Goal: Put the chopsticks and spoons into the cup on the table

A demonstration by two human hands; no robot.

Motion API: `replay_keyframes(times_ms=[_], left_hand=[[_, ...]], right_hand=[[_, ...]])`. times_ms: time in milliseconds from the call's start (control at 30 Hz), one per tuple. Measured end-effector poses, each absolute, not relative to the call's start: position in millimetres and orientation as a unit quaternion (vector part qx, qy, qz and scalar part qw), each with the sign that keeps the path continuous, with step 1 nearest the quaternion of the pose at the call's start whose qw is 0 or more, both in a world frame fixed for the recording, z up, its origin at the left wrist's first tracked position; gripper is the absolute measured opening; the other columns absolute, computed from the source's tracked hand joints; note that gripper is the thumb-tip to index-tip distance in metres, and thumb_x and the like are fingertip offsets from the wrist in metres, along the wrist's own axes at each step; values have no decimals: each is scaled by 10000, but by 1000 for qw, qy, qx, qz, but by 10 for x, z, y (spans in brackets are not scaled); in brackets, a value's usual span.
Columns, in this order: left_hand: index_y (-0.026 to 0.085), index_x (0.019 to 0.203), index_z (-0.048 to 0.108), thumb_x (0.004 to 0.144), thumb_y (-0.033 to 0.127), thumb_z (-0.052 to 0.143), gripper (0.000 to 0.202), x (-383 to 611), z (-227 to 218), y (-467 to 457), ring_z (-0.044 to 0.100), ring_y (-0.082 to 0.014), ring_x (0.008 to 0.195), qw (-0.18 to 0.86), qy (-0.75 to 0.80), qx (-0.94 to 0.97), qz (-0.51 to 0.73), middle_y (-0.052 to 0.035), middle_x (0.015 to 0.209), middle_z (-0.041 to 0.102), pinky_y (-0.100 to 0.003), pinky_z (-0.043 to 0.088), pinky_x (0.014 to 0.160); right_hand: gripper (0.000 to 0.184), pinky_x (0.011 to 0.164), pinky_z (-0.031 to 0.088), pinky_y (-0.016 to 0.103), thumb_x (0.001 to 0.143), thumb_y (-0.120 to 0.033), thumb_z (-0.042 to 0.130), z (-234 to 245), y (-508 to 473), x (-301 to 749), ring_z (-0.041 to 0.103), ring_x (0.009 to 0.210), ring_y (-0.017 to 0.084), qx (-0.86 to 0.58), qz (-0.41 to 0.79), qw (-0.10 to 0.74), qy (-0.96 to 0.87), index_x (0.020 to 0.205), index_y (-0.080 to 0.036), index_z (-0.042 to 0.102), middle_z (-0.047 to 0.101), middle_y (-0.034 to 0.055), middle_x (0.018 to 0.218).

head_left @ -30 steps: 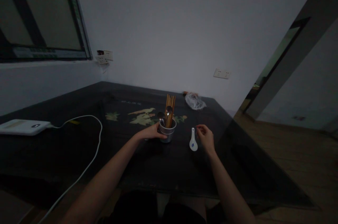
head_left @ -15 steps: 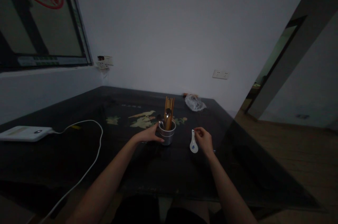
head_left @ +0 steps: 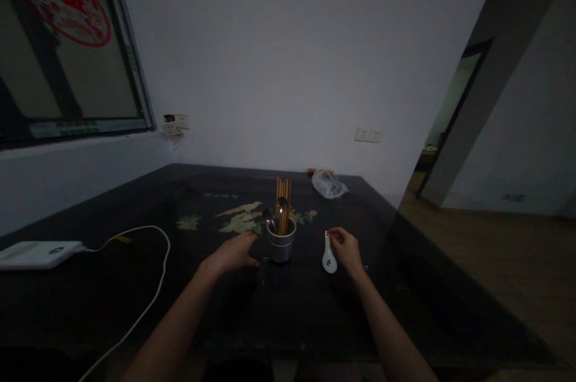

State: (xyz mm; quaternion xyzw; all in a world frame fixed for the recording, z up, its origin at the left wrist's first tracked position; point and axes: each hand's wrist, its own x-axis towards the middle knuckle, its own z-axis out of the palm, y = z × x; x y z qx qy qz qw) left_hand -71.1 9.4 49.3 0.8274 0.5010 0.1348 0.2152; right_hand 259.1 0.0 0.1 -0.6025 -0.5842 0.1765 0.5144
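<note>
A small metal cup (head_left: 281, 246) stands on the dark table (head_left: 112, 286), holding wooden chopsticks (head_left: 283, 205) and metal spoons (head_left: 268, 214). My left hand (head_left: 234, 253) rests on the table just left of the cup, fingers loosely apart, no longer touching it. A white ceramic spoon with a blue mark (head_left: 329, 255) lies right of the cup. My right hand (head_left: 347, 249) pinches the spoon's handle end with thumb and fingers.
A white device (head_left: 38, 253) with a white cable (head_left: 148, 286) lies at the left. A crumpled plastic bag (head_left: 330, 185) sits at the table's far edge by the wall. The table's right edge borders a wooden floor and a doorway.
My left hand let go of the cup and drew back to the left. My right hand came down onto the white spoon's handle.
</note>
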Motion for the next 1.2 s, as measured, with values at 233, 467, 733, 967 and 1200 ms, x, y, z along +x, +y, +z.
replay_keyframes(times_ms=[233,467,733,967,1200], left_hand=[[213,979,636,701,319,681,301,-410,869,-411,598,-231,893,189,427,880,83,-42,970,651,-296,437,734],[209,1018,623,810,312,587,234,267,805,-422,599,-175,851,216,260,935,106,-36,955,651,-250,432,728],[187,974,618,865,271,492,187,893,591,-66,620,-201,852,136,313,928,149,-71,933,654,-272,460,718],[193,1111,527,884,139,404,264,1182,321,113,546,-205,1013,-17,349,925,148,-93,1101,567,-299,468,807],[162,994,609,844,116,477,204,1261,296,229,494,-232,1045,-77,227,965,109,-104,1137,561,-324,437,814]], right_hand=[[229,506,391,255,719,-341,532,29,-18,2584,559,506,165,-602,164,518,-585,797,-178,674,610,10,567],[225,489,395,243,708,-337,540,81,-48,2585,561,501,161,-605,173,520,-578,785,-179,680,611,10,558],[223,491,405,235,703,-325,525,77,-17,2689,561,511,155,-618,161,536,-552,797,-181,668,611,1,575],[202,500,425,246,709,-331,539,99,-33,2699,582,533,170,-616,141,551,-545,778,-196,672,636,14,587],[245,514,431,246,724,-345,516,147,-39,2805,580,541,163,-617,143,568,-525,822,-171,657,621,21,610]])
